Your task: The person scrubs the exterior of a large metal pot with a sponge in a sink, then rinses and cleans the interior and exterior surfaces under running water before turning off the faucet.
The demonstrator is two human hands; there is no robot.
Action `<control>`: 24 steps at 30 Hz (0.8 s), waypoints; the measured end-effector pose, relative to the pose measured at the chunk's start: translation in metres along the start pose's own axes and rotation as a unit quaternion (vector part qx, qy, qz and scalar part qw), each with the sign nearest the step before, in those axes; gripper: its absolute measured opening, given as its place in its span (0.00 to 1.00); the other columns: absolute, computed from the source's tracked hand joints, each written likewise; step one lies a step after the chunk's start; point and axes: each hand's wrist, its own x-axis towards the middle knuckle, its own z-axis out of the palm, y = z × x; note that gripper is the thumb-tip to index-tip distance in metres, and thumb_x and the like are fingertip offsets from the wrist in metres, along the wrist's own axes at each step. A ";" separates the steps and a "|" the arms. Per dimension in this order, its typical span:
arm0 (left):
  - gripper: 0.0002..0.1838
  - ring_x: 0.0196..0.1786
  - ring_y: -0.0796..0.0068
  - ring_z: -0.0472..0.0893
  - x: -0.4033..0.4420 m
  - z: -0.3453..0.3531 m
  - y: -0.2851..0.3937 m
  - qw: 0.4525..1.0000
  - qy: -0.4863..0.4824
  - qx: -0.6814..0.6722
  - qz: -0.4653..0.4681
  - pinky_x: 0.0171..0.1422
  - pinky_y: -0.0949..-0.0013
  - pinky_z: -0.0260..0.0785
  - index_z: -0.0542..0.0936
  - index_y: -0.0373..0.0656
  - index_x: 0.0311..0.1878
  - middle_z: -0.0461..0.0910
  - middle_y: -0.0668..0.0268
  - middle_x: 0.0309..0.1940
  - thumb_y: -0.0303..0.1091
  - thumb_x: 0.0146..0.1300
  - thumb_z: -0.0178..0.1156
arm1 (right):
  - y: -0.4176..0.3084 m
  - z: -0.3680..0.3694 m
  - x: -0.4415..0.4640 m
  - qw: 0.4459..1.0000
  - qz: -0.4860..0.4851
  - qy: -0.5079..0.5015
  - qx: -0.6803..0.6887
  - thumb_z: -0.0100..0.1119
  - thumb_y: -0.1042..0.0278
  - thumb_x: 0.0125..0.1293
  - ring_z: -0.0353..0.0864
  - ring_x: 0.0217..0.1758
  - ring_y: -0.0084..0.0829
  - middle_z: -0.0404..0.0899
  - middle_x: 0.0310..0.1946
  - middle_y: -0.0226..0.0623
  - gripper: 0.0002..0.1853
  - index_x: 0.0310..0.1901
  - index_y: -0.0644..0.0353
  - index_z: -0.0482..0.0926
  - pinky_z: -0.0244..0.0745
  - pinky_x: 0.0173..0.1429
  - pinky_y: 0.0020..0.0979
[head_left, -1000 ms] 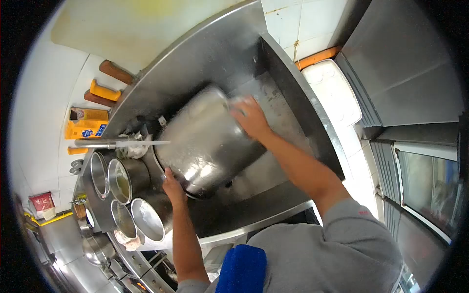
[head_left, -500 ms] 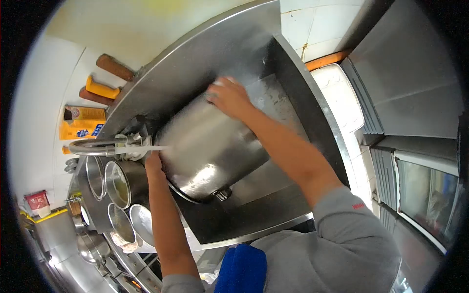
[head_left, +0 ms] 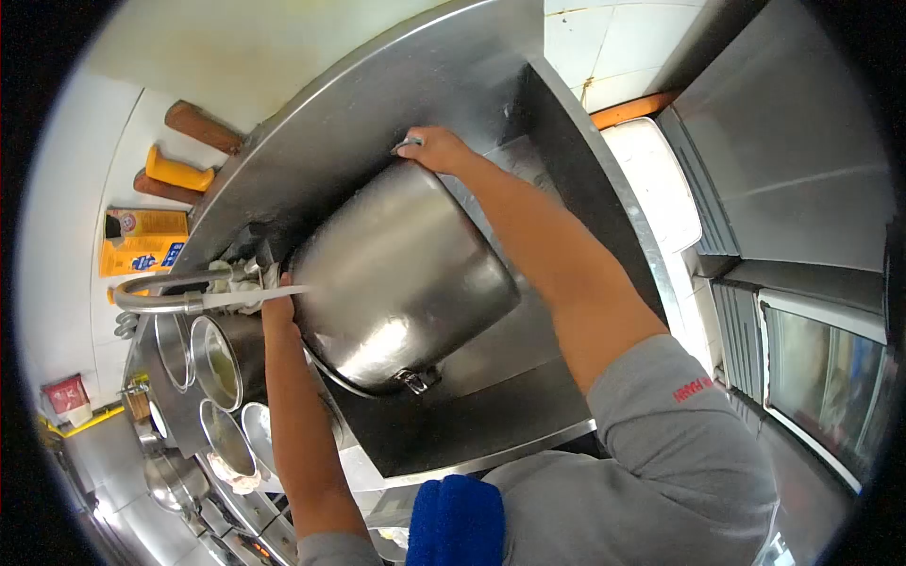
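A large stainless-steel stockpot (head_left: pixel 396 264) lies tilted on its side in the metal sink (head_left: pixel 510 387), its handle toward the near side. At the pot's left end, my left hand (head_left: pixel 279 300) is closed on the rim, with the fingers partly hidden. My right hand (head_left: pixel 432 151) is bent over the far upper edge of the pot's base. Something small and greyish shows at its fingers, too little to name. From the curved faucet (head_left: pixel 160 291) a stream of water runs onto the pot beside my left wrist.
Left of the sink stand several metal pots (head_left: pixel 217 363). Knife handles (head_left: pixel 203 127) and an orange box (head_left: pixel 143 241) are by the wall. A white lidded container (head_left: pixel 651 184) sits beyond the right edge. A blue towel (head_left: pixel 458 519) hangs at my front.
My right hand has moved from the pot's upper side to the far edge of its base. My left hand stays at the rim. The water keeps running.
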 end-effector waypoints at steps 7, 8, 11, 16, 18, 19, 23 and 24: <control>0.30 0.58 0.61 0.72 0.049 0.004 0.008 0.989 0.022 0.128 -0.069 0.64 0.63 0.60 0.72 0.27 0.58 0.74 0.54 0.56 0.42 0.60 0.64 | -0.008 0.032 -0.209 0.964 -0.133 0.218 -0.074 0.67 0.65 0.52 0.69 0.54 0.49 0.72 0.47 0.45 0.17 0.47 0.50 0.81 0.66 0.56 0.44; 0.28 0.59 0.60 0.71 0.059 0.001 -0.002 0.997 -0.016 0.058 -0.041 0.63 0.63 0.60 0.73 0.27 0.55 0.74 0.53 0.56 0.40 0.59 0.65 | -0.010 0.035 -0.246 0.972 -0.121 0.172 -0.107 0.67 0.67 0.51 0.69 0.52 0.48 0.72 0.45 0.43 0.17 0.46 0.48 0.81 0.66 0.54 0.44; 0.25 0.58 0.61 0.72 0.127 -0.002 -0.063 0.999 -0.032 0.015 0.003 0.61 0.62 0.63 0.76 0.26 0.50 0.75 0.52 0.54 0.42 0.61 0.64 | -0.014 0.042 -0.277 0.970 -0.107 0.156 -0.150 0.67 0.69 0.51 0.69 0.49 0.47 0.72 0.43 0.41 0.17 0.44 0.48 0.81 0.66 0.51 0.45; 0.23 0.48 0.57 0.76 -0.103 -0.027 -0.025 0.966 -0.034 0.199 0.164 0.54 0.60 0.65 0.71 0.32 0.56 0.77 0.50 0.47 0.43 0.67 0.51 | -0.024 0.044 -0.248 0.950 -0.106 0.270 -0.110 0.68 0.70 0.50 0.70 0.46 0.46 0.71 0.40 0.42 0.14 0.41 0.51 0.82 0.66 0.49 0.45; 0.25 0.46 0.59 0.76 -0.146 -0.027 -0.114 0.991 -0.041 0.047 0.115 0.53 0.59 0.65 0.73 0.31 0.52 0.77 0.49 0.44 0.47 0.69 0.47 | -0.029 0.039 -0.234 0.947 -0.109 0.293 -0.069 0.67 0.69 0.52 0.70 0.48 0.49 0.73 0.41 0.45 0.13 0.41 0.52 0.82 0.66 0.52 0.45; 0.27 0.46 0.56 0.76 -0.173 -0.031 -0.129 0.978 -0.122 0.167 0.030 0.53 0.59 0.65 0.74 0.29 0.50 0.78 0.48 0.43 0.50 0.70 0.45 | -0.026 0.036 -0.217 0.945 -0.111 0.296 -0.085 0.65 0.66 0.54 0.70 0.49 0.49 0.73 0.42 0.46 0.12 0.42 0.53 0.82 0.66 0.54 0.45; 0.30 0.40 0.51 0.75 -0.213 -0.009 -0.191 0.988 0.010 0.105 0.112 0.49 0.56 0.65 0.76 0.26 0.42 0.78 0.44 0.36 0.51 0.70 0.44 | -0.049 0.012 -0.112 0.973 -0.062 0.209 -0.069 0.60 0.55 0.59 0.70 0.54 0.50 0.75 0.46 0.47 0.15 0.45 0.50 0.82 0.65 0.60 0.44; 0.31 0.37 0.50 0.75 -0.210 -0.004 -0.180 0.987 0.031 0.109 0.112 0.47 0.54 0.65 0.77 0.26 0.38 0.79 0.43 0.33 0.52 0.70 0.45 | -0.052 0.005 -0.098 0.983 -0.052 0.162 -0.064 0.60 0.53 0.59 0.70 0.55 0.49 0.75 0.47 0.46 0.15 0.46 0.48 0.82 0.65 0.61 0.43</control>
